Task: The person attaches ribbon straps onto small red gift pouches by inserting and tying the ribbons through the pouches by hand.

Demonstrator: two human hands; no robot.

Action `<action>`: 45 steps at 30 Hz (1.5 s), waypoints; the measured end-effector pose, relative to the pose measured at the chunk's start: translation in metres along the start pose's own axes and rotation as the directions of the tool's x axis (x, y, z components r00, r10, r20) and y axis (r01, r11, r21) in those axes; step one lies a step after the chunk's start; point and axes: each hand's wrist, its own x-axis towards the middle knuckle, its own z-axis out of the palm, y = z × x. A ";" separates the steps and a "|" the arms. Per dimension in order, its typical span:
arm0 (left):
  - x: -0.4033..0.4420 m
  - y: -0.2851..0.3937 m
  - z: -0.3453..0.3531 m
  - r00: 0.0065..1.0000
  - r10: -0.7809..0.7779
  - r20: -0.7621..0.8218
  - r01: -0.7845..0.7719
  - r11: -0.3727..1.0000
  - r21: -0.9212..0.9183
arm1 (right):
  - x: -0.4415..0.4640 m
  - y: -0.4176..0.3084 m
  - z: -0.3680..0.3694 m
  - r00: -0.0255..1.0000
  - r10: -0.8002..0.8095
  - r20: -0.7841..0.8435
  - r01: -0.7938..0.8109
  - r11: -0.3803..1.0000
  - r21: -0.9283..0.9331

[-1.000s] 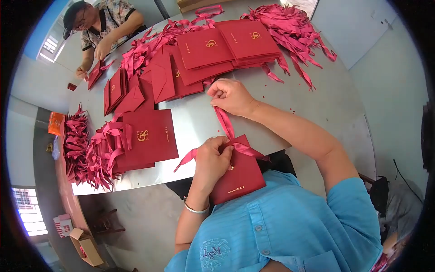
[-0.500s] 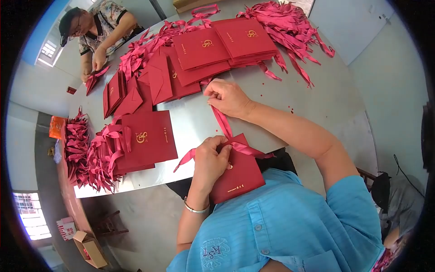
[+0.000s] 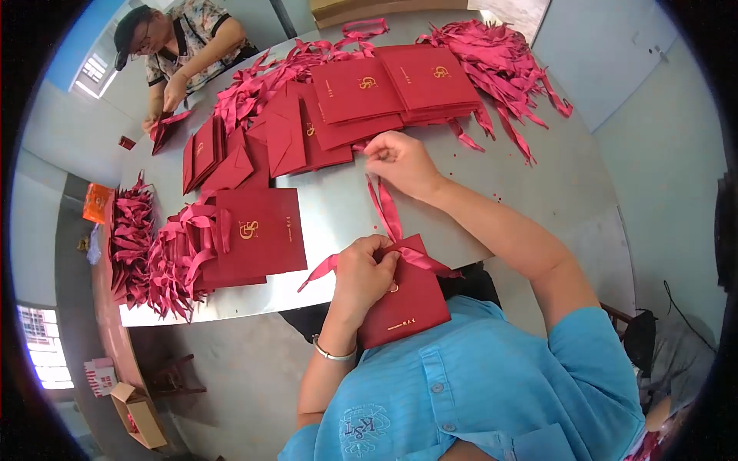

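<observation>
By a grey table [image 3: 330, 215], the left hand [image 3: 364, 278] pinches a red paper pouch [image 3: 406, 307] near its top; the right hand [image 3: 401, 164] curls above, grip unclear.

Ribbon [image 3: 390, 215] strands now parted, spread below right hand [image 3: 401, 163]

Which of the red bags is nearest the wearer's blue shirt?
The bag in the left hand, past the table's near edge; the other bags are farther off, beyond that edge.

The table [image 3: 342, 211] bears red bags [image 3: 357, 91], pink ribbons [image 3: 496, 60].
</observation>
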 end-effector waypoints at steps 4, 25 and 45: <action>0.001 -0.007 0.000 0.998 0.058 -0.022 -0.058 0.998 -0.017 | -0.009 -0.033 -0.025 0.973 0.198 0.116 -0.185 0.976 -0.116; 0.004 -0.003 -0.014 0.995 -0.104 0.000 0.101 0.965 -0.242 | -0.132 -0.121 -0.045 0.898 0.322 0.298 -0.108 0.820 -0.562; 0.001 -0.003 -0.009 1.000 -0.007 -0.008 0.005 0.988 -0.152 | -0.124 -0.120 -0.047 0.886 0.358 0.294 -0.148 0.820 -0.553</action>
